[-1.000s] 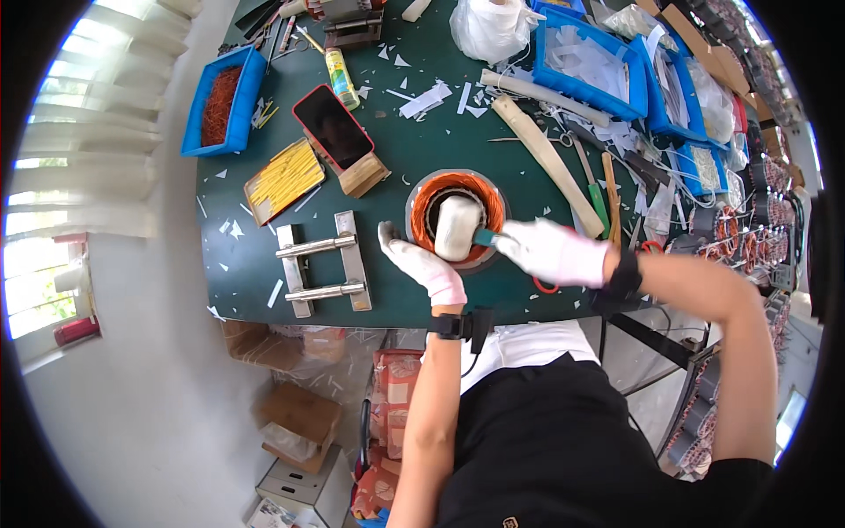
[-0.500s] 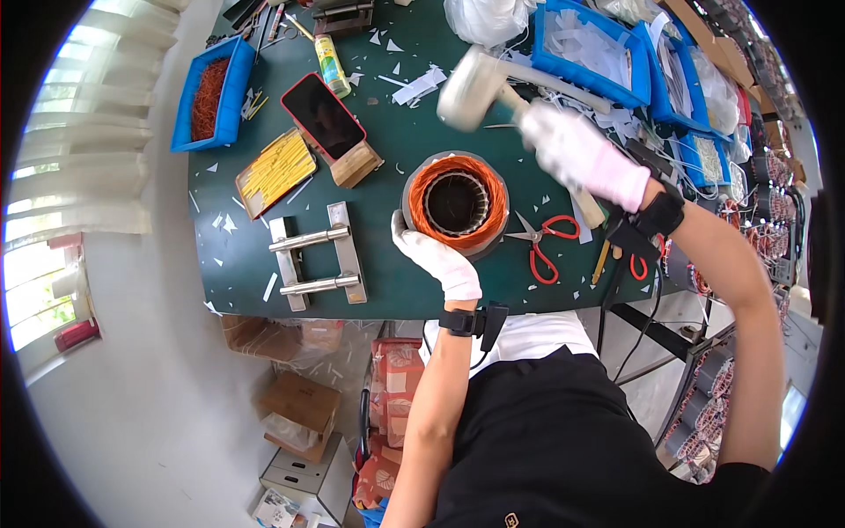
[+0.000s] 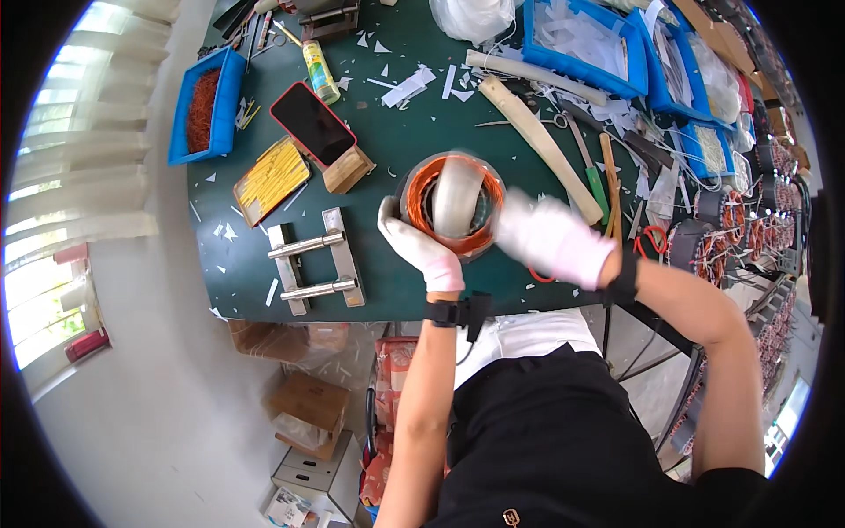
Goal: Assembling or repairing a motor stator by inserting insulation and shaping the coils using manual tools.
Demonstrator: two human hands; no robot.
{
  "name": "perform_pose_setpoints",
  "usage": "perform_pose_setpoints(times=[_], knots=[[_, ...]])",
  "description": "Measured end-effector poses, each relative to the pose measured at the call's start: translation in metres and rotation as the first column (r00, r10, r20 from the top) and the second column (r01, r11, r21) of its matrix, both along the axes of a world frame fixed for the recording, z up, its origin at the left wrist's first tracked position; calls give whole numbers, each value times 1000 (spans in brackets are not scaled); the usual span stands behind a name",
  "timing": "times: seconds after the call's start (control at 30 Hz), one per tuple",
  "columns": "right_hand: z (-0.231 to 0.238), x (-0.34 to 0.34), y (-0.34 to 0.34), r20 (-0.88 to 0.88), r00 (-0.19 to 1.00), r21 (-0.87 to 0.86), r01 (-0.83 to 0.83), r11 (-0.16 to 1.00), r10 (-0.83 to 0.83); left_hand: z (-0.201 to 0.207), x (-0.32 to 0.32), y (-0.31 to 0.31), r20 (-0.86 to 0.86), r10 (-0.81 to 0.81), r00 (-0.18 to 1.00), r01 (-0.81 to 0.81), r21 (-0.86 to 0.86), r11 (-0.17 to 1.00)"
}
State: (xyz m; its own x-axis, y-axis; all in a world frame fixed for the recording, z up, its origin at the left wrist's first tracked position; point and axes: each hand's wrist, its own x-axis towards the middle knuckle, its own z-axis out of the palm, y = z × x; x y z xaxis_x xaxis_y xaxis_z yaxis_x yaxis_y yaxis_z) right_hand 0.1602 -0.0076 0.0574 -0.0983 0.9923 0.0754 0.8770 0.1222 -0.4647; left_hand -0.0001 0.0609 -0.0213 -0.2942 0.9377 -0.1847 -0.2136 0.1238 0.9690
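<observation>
A stator (image 3: 413, 208) wound with orange copper wire stands on the green table in front of me. My left hand (image 3: 417, 244), in a white glove, is curled round its near left side and steadies it. My gloved right hand (image 3: 547, 236) is blurred by motion at the stator's right, closed on the handle of a pale mallet. The mallet head (image 3: 459, 194) is over the stator's opening and hides part of the bore and winding; whether it touches cannot be told. Under my right hand, red-handled scissors (image 3: 540, 275) are mostly hidden.
To the left are a metal two-bar fixture (image 3: 319, 287), a tray of yellow strips (image 3: 273, 182) and a phone (image 3: 314, 125) leaning on a wooden block (image 3: 349, 171). Wooden sticks (image 3: 544, 150) and hand tools lie right. Blue bins (image 3: 635, 66) line the back right; paper scraps are scattered about.
My right hand has swung the mallet down and left, from raised beyond the stator to over its opening. My left hand stays on the stator. The view has shifted slightly.
</observation>
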Motion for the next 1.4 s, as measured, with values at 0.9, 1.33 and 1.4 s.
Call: perform_pose_setpoints(times=[0.9, 1.33, 1.4], knots=[[-100, 143, -113, -188, 715, -246, 630, 737, -674, -30, -210, -10, -930, -139, -341, 429, -286, 857], [-98, 5, 14, -439, 683, -393, 438, 809, -583, 14, -87, 81, -465, -821, 332, 895, -121, 430], [-127, -3, 34, -430, 683, -360, 470, 806, -591, 14, -55, 95, -404, -912, 70, 961, -218, 170]])
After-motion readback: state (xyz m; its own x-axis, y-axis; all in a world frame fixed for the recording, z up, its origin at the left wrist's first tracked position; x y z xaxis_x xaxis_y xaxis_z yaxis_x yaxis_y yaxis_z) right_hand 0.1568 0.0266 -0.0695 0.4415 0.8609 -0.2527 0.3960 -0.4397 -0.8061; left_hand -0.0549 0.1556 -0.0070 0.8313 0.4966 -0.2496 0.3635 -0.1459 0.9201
